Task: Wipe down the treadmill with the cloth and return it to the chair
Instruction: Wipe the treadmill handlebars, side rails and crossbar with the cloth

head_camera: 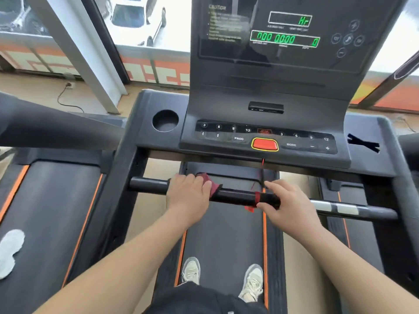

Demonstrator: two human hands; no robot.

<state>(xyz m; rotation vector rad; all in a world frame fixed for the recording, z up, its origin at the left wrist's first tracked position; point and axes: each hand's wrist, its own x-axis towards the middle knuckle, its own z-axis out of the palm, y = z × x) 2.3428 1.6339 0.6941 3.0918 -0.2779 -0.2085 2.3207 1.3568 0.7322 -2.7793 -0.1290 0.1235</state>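
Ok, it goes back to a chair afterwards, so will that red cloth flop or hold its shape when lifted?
Probably floppy: the cloth bunches and folds under the left hand on the handlebar. Likely light too: it looks thin, creasing at its free edge.

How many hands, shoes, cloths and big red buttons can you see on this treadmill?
Hands: 2, the left hand gripping the cloth, the right hand holding the handlebar
Shoes: 2
Cloth: 1
Red button: 1
Total: 6
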